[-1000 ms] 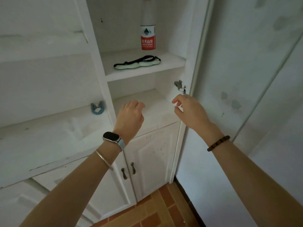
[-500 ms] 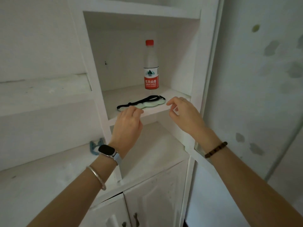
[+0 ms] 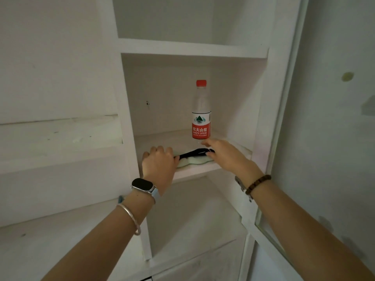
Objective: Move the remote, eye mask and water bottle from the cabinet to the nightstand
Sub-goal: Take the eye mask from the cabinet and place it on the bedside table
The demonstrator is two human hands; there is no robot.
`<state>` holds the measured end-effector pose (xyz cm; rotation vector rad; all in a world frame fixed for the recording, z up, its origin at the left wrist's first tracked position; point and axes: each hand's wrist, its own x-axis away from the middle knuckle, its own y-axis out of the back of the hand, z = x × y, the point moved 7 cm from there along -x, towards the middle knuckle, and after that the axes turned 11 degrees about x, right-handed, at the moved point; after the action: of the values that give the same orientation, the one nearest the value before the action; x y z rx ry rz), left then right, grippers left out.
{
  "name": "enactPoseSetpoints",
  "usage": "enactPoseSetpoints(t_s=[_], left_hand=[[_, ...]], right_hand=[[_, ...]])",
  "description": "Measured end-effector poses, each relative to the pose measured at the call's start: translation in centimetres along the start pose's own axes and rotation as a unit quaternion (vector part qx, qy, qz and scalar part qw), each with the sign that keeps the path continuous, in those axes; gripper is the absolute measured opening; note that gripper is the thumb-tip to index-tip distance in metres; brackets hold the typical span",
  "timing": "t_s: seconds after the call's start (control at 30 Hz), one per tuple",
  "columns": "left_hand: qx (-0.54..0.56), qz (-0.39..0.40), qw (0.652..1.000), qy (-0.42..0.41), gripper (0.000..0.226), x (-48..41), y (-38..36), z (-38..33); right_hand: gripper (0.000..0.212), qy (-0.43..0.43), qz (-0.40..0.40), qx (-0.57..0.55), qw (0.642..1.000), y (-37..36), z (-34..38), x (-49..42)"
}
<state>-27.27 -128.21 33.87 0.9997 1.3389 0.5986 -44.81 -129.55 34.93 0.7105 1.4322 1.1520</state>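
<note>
shelf: eye mask (image 3: 192, 159) lies along the front edge of the cabinet shelf (image 3: 194, 171), water bottle (image 3: 201, 118) upright just behind; no remote in sight.
hands: left hand (image 3: 159, 162) curls over the mask's left end; right hand (image 3: 225, 154), fingers stretched, rests on its right end.
best move: lift it forward, strap clear of the bottle.

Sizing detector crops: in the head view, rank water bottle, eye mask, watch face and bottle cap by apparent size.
1. water bottle
2. eye mask, ends hidden under left hand and right hand, so unsure
3. watch face, enlarged by nearness to camera
4. bottle cap
</note>
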Motion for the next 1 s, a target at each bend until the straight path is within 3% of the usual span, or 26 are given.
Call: enactPoseSetpoints(t_s=[0.27,0.5,0.73,1.0], left_hand=[[0.017,0.049,0.999,-0.013,0.016,-0.3,-0.3,0.3],[-0.013,0.066,0.997,-0.021,0.031,-0.1,0.9,-0.7],[0.043,-0.014,0.999,0.0,0.036,0.3,2.7,-0.4],[0.09,-0.102,0.989,-0.052,0.026,2.5,5.5,-1.4]], right_hand=[[0.031,0.0,-0.023,0.034,0.999,-0.4,-0.8,-1.0],[0.025,0.008,-0.068,0.015,0.998,1.1,-0.7,-0.3],[0.019,-0.029,-0.155,-0.022,0.987,5.9,-0.7,2.0],[0.017,-0.058,-0.208,0.0,0.976,8.0,-1.5,6.9]])
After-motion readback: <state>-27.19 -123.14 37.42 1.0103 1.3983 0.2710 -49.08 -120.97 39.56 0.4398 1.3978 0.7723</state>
